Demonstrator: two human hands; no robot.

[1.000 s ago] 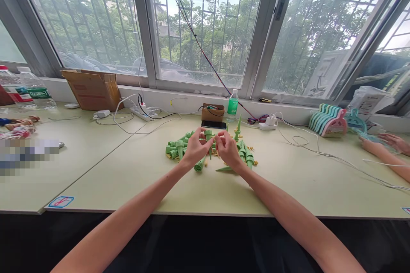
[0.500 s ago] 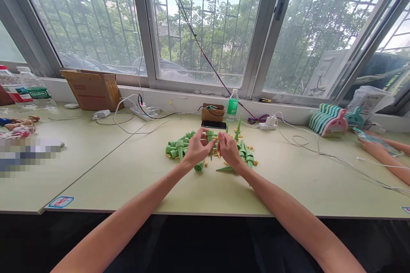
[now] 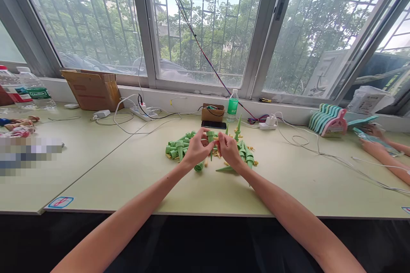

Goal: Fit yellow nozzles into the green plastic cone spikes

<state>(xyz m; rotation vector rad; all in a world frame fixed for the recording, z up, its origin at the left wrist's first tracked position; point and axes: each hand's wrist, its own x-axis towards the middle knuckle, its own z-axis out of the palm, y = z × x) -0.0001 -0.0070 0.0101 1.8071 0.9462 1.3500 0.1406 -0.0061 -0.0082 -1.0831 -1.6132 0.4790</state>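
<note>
Nearest in, well this side of the black phone [image 3: 213, 125], a green spike [image 3: 224, 169] lies flat and a green cup [image 3: 199, 166] lies tipped: a dropped wrist could bump either and send it rolling across the table [image 3: 208, 198]. Up to the hands, closer to the phone: the left hand [image 3: 195, 149] has a green cone [image 3: 210, 135] between thumb and fingers, point down, and the right hand [image 3: 229, 147] pinches narrowly at a small yellow piece [image 3: 215, 138] by the cone's side; contact between the two, I can't tell. Here's the risk: slanted pressure could make that little piece slip, or spin the cone in a loose hold! Left and near of the phone, heaped green pieces [image 3: 180, 149]; to its right, a pointed piece [image 3: 238, 127] stands up, and a stray knuckle could topple it. Just beyond the phone's right end, a bottle [image 3: 232, 106], likely to tip only from a hard knock
</note>
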